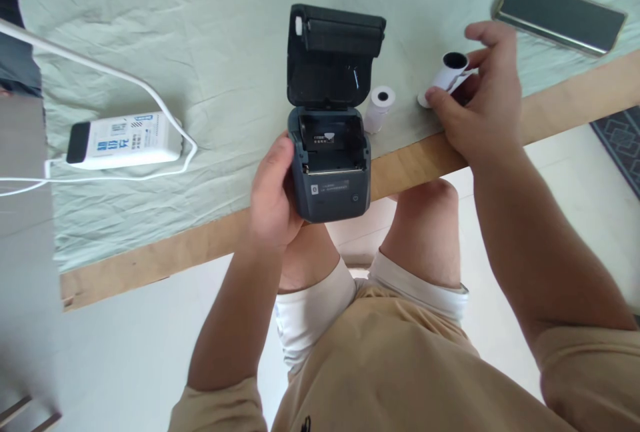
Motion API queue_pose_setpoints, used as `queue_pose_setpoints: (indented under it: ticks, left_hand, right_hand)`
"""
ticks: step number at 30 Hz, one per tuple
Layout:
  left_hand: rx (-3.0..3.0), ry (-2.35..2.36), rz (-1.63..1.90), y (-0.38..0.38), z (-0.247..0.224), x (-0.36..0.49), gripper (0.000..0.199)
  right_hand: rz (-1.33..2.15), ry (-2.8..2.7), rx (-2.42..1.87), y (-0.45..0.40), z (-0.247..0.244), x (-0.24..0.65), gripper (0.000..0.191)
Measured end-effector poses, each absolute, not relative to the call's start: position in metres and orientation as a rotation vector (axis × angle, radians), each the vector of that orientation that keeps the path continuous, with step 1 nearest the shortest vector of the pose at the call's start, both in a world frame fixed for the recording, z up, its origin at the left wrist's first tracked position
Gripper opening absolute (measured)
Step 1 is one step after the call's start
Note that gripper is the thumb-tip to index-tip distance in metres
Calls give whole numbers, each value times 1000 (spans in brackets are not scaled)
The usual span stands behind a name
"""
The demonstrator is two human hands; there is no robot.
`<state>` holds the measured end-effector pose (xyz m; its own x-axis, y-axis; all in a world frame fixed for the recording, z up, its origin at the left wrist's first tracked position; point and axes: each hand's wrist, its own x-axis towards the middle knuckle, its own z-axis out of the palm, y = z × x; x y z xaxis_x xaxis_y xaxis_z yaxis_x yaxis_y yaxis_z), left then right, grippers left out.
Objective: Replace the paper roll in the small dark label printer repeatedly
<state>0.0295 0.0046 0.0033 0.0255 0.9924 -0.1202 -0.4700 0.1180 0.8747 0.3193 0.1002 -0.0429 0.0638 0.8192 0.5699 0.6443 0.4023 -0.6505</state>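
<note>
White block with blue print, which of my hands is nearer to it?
Left. Your left hand holds the printer by its left side, right of the white block; your right hand is farther right, past the printer, holding a white roll.

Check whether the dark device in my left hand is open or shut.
Open: the dark device has its lid swung back, exposing the hollow compartment inside.

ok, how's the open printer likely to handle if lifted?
The printer looks like hard plastic, so probably stiff. The raised lid seems hinged and may swing. The printer's near end appears past the wooden edge, so it could tip if the left hand let go.
</note>
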Motion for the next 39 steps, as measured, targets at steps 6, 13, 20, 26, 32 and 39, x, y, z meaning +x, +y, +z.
queue_pose_setpoints:
  ticks: [6, 13, 20, 26, 32, 39]
  left_hand:
    - [814, 933, 1267, 0, 1, 24, 27]
    - [810, 883, 1288, 0, 2, 25, 24]
    - [797, 863, 1271, -1, 3, 24, 22]
    - [771, 893, 1251, -1, 7, 25, 24]
    - [773, 893, 1267, -1, 5, 26, 21]
    - [780, 907, 1270, 0, 6, 26, 21]
  right_hand:
    - [144, -1626, -862, 59, -4, 280, 28]
    - [81, -2063, -971, 25, 36, 207, 22]
    - [264, -1944, -933, 38, 25, 199, 8]
    - [292, -1821, -814, 38, 13, 190, 8]
    - [172, -2014, -1010, 39, 18, 195, 16]
    - [55, -2171, -1210, 40, 29, 196, 14]
